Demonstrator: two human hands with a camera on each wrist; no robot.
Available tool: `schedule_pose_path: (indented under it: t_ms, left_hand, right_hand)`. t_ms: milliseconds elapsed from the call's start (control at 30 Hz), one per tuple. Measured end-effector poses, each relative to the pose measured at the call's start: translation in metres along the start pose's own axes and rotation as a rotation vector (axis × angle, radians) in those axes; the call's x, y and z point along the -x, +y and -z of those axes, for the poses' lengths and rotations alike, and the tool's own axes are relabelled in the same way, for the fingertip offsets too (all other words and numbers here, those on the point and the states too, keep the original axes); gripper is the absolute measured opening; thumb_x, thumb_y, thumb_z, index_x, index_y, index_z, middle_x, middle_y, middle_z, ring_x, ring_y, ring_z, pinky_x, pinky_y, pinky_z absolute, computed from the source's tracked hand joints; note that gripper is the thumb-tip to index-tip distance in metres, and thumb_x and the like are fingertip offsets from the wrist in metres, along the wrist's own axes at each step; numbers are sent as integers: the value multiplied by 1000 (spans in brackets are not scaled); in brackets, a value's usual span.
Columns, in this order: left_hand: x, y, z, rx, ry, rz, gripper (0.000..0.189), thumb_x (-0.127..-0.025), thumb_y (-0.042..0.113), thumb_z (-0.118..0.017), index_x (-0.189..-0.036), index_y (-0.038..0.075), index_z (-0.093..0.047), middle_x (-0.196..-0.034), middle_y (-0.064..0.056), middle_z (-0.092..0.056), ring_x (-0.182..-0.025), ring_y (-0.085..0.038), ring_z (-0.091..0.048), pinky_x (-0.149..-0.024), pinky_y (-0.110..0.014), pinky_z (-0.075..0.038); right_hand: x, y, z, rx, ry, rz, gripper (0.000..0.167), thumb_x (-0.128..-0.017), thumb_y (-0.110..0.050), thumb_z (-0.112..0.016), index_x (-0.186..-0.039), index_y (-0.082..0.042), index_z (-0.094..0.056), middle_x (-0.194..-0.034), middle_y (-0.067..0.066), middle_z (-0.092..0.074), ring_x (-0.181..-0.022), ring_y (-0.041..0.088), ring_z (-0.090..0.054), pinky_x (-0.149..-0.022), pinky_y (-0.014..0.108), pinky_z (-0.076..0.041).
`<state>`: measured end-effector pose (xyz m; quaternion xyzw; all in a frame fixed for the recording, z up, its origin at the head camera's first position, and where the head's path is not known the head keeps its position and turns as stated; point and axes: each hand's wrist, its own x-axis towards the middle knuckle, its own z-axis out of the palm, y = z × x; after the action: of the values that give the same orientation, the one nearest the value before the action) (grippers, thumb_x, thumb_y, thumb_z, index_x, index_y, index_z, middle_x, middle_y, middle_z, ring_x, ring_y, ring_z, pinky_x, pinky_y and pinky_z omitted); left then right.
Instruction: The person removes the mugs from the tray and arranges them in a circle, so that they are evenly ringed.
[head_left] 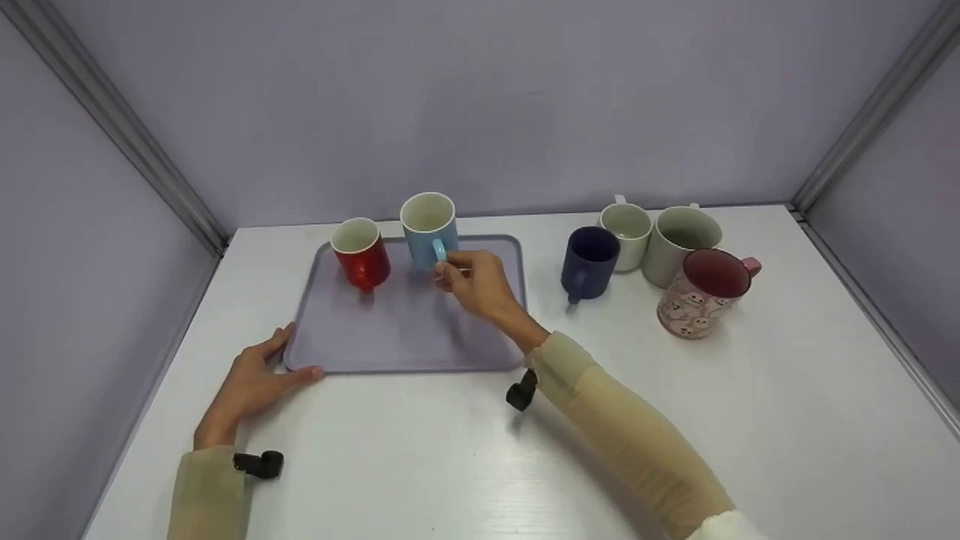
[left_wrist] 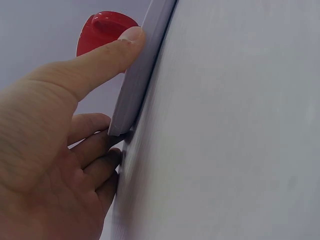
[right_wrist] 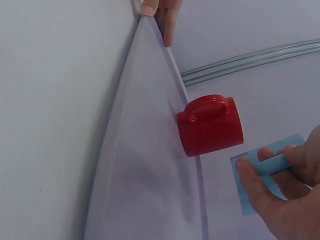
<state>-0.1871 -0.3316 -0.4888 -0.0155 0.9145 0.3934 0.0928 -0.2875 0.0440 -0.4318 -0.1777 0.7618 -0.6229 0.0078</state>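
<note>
My right hand (head_left: 481,285) pinches the handle of a light blue mug (head_left: 421,246) between thumb and fingers. The mug is upright, white inside, over the far middle of a lilac tray (head_left: 382,337); in the right wrist view its base shows apart from the tray. To its left a red mug (head_left: 367,264) stands on the tray, handle toward me. My left hand (head_left: 253,384) holds the tray's near left corner, its thumb (left_wrist: 107,57) along the front edge and its fingers (left_wrist: 95,150) curled at the side.
Right of the tray stand a dark blue mug (head_left: 587,270), a small white mug (head_left: 630,236), a larger white mug (head_left: 667,255) and a pink mug with ghost faces (head_left: 694,304). All are on a white table (head_left: 390,457) with walls behind and at both sides.
</note>
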Motion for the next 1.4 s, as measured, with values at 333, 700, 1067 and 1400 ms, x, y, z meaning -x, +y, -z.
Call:
schedule_pose_path:
  t_ms: [333, 700, 1067, 1400]
  left_hand:
    - [3, -2, 4, -13, -3, 17, 117, -86, 58, -86, -170, 9, -21, -176, -26, -13, -164, -50, -8, -131, -68, -16]
    - [5, -4, 6, -11, -7, 24, 118, -86, 59, -85, -170, 9, -20, -176, -25, -13, -164, -50, -8, -131, -68, -16]
    - [6, -3, 5, -14, 0, 6, 117, -87, 58, -86, -170, 7, -20, -175, -27, -13, -163, -51, -8, -130, -68, -16]
    - [9, -1, 3, -2, 2, 26, 115, -87, 57, -86, -170, 12, -22, -176, -25, -13, -164, -50, -6, -131, -69, -14]
  right_hand:
    - [34, -27, 53, -124, -110, 75, 28, -106, -9, -67, -126, 9, -74, -108, 29, -76, -95, 30, -80, -90, 38, -67]
    - [82, -49, 113, -67, -139, 194, 22, -105, -3, -65, -120, 12, -75, -102, 30, -76, -91, 22, -80, -86, 39, -68]
    - [123, -43, 163, -57, -114, 272, 16, -103, 7, -63, -112, 15, -74, -100, 27, -77, -91, 24, -80, -85, 38, -67]
    - [164, -25, 199, -59, -98, 290, 19, -100, 17, -60, -112, 15, -74, -100, 21, -79, -92, 22, -80, -85, 38, -67]
